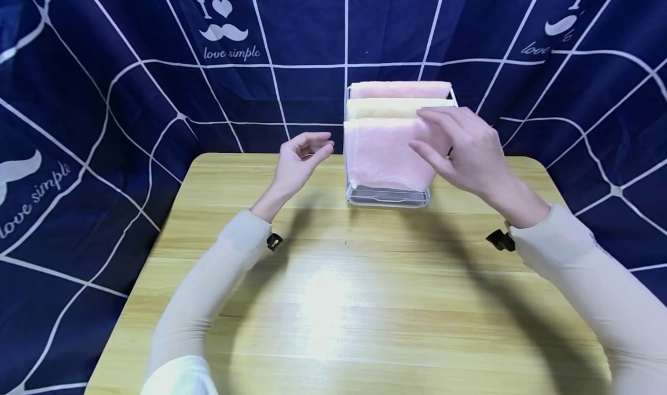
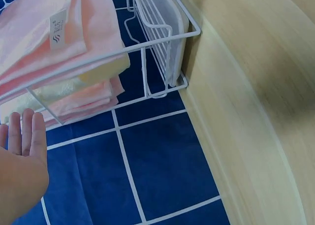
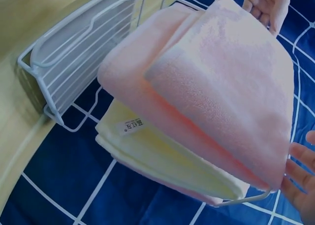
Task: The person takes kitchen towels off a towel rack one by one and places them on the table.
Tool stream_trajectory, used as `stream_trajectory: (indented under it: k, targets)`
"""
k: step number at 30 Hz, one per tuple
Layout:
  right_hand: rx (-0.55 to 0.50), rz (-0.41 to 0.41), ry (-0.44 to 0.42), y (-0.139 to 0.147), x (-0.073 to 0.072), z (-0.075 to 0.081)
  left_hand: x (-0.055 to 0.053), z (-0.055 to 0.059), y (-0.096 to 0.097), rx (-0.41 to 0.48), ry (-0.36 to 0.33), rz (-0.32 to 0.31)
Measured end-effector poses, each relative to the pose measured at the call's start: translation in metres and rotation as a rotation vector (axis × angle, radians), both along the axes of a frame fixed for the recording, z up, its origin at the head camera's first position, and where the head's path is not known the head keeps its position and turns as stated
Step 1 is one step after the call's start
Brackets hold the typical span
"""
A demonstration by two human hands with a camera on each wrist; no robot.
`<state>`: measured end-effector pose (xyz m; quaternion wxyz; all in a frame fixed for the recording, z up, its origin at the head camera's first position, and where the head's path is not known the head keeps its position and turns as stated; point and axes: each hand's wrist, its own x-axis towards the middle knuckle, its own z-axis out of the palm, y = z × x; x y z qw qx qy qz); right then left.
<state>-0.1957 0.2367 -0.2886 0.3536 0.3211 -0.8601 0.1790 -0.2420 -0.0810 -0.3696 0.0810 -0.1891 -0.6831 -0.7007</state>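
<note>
Although navy cloth (image 1: 307,21) printed with white lines, moustaches and "love simple" rises on the far, left and right sides, the floor of the scene is a pale wood-grain tabletop (image 1: 271,337) with rounded far corners and a bright glare toward its middle. Near its far edge, slightly right of centre, a white wire rack (image 1: 388,202) carries three folded towels in a row: the near pink towel (image 1: 388,154), the pale yellow towel (image 1: 385,109) and the far pink towel (image 1: 401,90).

Just left of the rack, the left hand (image 1: 301,162) is loosely bent, apart from it and holding nothing. At the rack's right side, the right hand (image 1: 469,146) has its fingers mostly extended and grips nothing; whether its fingertips touch the near pink towel I cannot tell.

From the left wrist, a printed tag (image 2: 57,30) shows on the near pink towel, and a shallow white tray (image 2: 180,45) sits against the rack's wires. Only the right wrist view shows a second tag (image 3: 130,126), on the pale yellow towel.
</note>
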Motion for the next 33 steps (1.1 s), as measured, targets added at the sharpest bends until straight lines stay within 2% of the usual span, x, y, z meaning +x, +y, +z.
stream_trajectory:
  k: [5,11,26,33]
  targets:
    - [-0.009,0.007,-0.026,-0.003,-0.006,0.001,-0.005,-0.002,0.006,-0.008,-0.011,0.007]
    - [-0.011,0.026,-0.058,-0.008,-0.013,0.002,-0.009,-0.002,0.012,-0.014,-0.03,-0.016]
    - [0.032,0.012,-0.077,-0.017,-0.028,0.003,-0.014,0.001,0.022,0.045,-0.048,-0.075]
    - [0.069,0.003,-0.121,-0.021,-0.033,0.005,-0.018,0.002,0.023,0.015,-0.028,-0.063]
